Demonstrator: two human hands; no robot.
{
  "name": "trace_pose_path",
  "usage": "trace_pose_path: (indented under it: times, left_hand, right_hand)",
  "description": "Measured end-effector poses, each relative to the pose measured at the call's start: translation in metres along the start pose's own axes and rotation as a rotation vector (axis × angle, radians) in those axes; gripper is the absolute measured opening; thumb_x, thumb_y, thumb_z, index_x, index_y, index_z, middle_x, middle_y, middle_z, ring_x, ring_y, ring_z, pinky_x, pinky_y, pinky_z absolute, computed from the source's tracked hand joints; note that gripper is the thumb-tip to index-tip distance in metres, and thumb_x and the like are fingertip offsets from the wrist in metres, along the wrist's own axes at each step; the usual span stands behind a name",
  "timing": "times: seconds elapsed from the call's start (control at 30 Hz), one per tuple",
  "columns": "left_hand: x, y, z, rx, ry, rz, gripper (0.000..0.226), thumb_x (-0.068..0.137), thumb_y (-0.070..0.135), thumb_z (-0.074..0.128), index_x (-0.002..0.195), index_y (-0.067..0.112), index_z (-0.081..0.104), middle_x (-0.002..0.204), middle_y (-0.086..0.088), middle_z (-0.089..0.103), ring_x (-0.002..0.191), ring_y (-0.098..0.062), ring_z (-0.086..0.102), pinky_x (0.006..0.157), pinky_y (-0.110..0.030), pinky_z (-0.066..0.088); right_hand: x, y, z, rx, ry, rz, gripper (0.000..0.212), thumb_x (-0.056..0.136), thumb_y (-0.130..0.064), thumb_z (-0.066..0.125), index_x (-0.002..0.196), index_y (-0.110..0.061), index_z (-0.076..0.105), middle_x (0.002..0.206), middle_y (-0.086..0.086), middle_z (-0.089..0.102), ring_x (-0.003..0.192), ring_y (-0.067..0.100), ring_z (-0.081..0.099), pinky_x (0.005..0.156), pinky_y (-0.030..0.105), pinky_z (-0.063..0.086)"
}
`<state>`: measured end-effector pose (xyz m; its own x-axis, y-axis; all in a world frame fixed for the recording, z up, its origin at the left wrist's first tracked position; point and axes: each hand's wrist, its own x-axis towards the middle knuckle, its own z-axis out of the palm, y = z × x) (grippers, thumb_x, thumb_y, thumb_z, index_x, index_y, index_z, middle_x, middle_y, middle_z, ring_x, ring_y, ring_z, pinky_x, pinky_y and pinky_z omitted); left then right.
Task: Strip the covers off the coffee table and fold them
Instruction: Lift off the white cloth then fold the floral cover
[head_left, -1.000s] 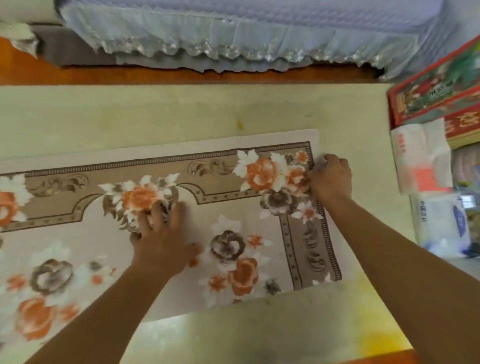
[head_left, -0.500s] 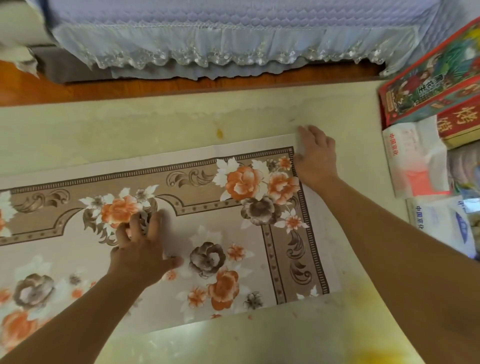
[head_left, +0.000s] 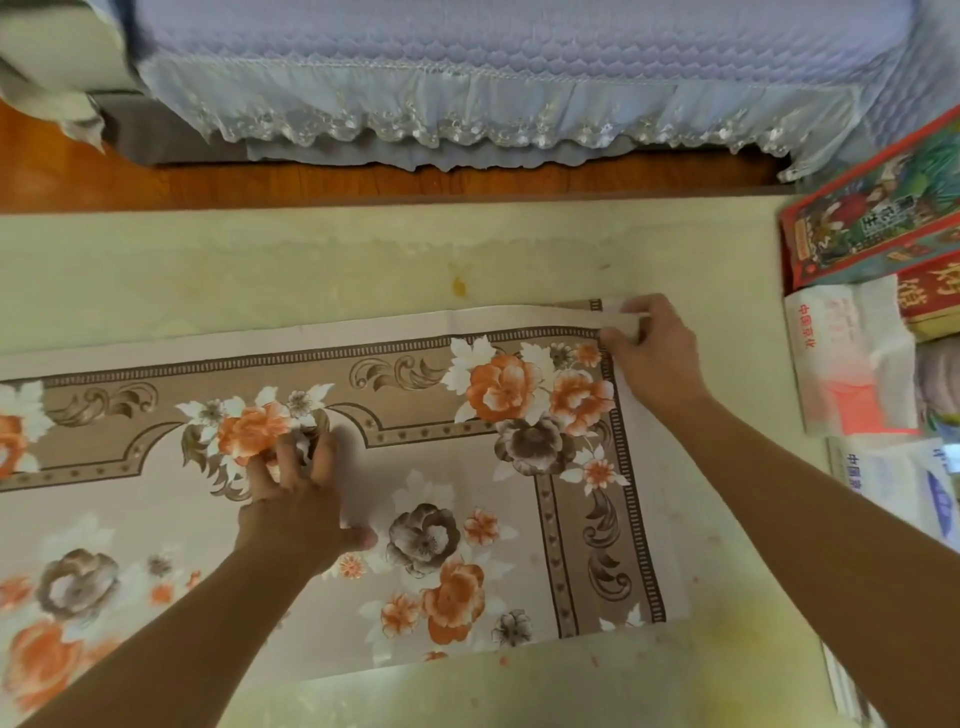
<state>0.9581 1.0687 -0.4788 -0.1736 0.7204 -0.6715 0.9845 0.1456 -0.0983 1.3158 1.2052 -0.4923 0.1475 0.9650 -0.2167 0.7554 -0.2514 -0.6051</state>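
A floral cover (head_left: 457, 447), beige with orange and brown flowers and a brown border, lies flat on the pale yellow-green coffee table (head_left: 311, 260). My right hand (head_left: 652, 353) pinches the cover's far right corner, which is lifted and turned back a little so a lower layer shows. My left hand (head_left: 296, 499) rests on the middle of the cover with its fingers curled, bunching a little fabric under them. The cover's left part runs out of view.
Red printed boxes (head_left: 878, 223) and white plastic packets (head_left: 852, 364) crowd the table's right end. Behind the table is a strip of wooden floor (head_left: 363, 182) and a sofa with a pale blue lace-edged cover (head_left: 467, 93).
My right hand went from lying flat at the far right corner to pinching and lifting it. My left hand's fingers have curled into the fabric.
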Motion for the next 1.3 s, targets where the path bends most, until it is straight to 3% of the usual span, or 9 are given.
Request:
trace_pose_path:
  times: [0.03,0.1,0.3,0.43,0.63,0.8,1.0,1.17,1.3]
  left_hand:
    - [0.000,0.000,0.000,-0.001,-0.002,-0.003,0.131,0.062,0.079,0.073,0.152,0.028,-0.006,0.146,-0.010,0.007,0.132,-0.040,0.018,0.091,-0.043,0.056]
    - [0.001,0.000,0.000,0.004,0.011,0.004,0.130,0.061,0.080,0.073,0.151,0.028,-0.005,0.145,-0.009,0.008,0.131,-0.040,0.019,0.089,-0.042,0.057]
    - [-0.005,-0.005,0.015,-0.105,0.115,0.028,0.126,0.058,0.070,0.081,0.153,0.032,0.008,0.149,-0.010,0.012,0.135,-0.040,0.016,0.092,-0.054,0.056]
    - [-0.012,-0.012,0.023,-0.182,0.142,0.073,0.119,0.063,0.064,0.083,0.151,0.043,0.007,0.157,-0.011,0.008,0.142,-0.046,0.012,0.094,-0.067,0.050]
    - [-0.011,-0.011,0.020,-0.155,0.129,0.058,0.113,0.069,0.069,0.076,0.150,0.045,-0.001,0.159,-0.011,0.001,0.145,-0.046,0.007,0.096,-0.064,0.050]
    - [-0.010,-0.010,0.021,-0.160,0.124,0.052,0.114,0.071,0.069,0.074,0.151,0.045,-0.003,0.161,-0.011,-0.002,0.147,-0.046,0.004,0.102,-0.065,0.046]
    - [-0.015,-0.005,0.022,-0.177,0.216,0.051,0.115,0.071,0.078,0.066,0.157,0.045,-0.004,0.167,-0.011,-0.003,0.153,-0.042,-0.003,0.113,-0.069,0.028]
    - [-0.018,-0.004,0.024,-0.192,0.186,0.067,0.104,0.073,0.073,0.068,0.153,0.046,0.006,0.165,-0.007,0.003,0.151,-0.041,0.004,0.108,-0.068,0.034]
    - [-0.019,-0.002,0.027,-0.169,0.165,0.065,0.099,0.075,0.072,0.067,0.151,0.045,0.010,0.165,-0.006,0.002,0.151,-0.043,0.007,0.107,-0.068,0.037]
  right_hand:
    - [0.000,0.002,0.002,0.126,0.003,0.167,0.026,0.093,-0.029,0.068,0.116,-0.021,0.058,0.088,-0.016,0.056,0.079,0.004,0.057,0.071,0.023,0.046]
    - [0.006,0.004,0.004,0.203,-0.002,0.298,0.026,0.093,-0.031,0.068,0.114,-0.017,0.066,0.091,-0.013,0.064,0.088,0.011,0.062,0.083,0.031,0.050]
    - [0.018,-0.004,0.009,0.232,0.023,0.513,0.024,0.085,-0.033,0.075,0.071,-0.015,0.068,0.084,0.006,0.074,0.083,0.028,0.071,0.082,0.045,0.059]
    - [0.021,-0.008,0.006,0.223,0.058,0.562,0.027,0.082,-0.034,0.080,0.068,-0.024,0.059,0.089,0.002,0.068,0.090,0.025,0.067,0.087,0.038,0.057]
    - [0.020,-0.012,0.004,0.201,0.050,0.558,0.024,0.084,-0.036,0.079,0.081,-0.019,0.063,0.094,0.002,0.065,0.097,0.025,0.066,0.093,0.039,0.054]
    - [0.002,-0.012,0.002,0.123,-0.002,0.533,0.026,0.089,-0.040,0.068,0.076,-0.017,0.065,0.084,0.004,0.070,0.089,0.029,0.067,0.083,0.040,0.057]
    - [-0.031,0.005,-0.004,0.091,-0.011,0.584,0.036,0.085,-0.051,0.069,0.075,-0.016,0.066,0.079,0.002,0.067,0.085,0.028,0.066,0.080,0.041,0.057]
    - [-0.066,0.029,-0.006,0.194,-0.050,0.676,0.027,0.085,-0.042,0.074,0.080,-0.017,0.067,0.086,0.004,0.071,0.086,0.028,0.069,0.084,0.048,0.059]
    - [-0.093,0.040,-0.003,0.165,0.052,0.649,0.018,0.087,-0.033,0.074,0.094,-0.018,0.066,0.089,-0.004,0.066,0.090,0.023,0.064,0.080,0.040,0.054]
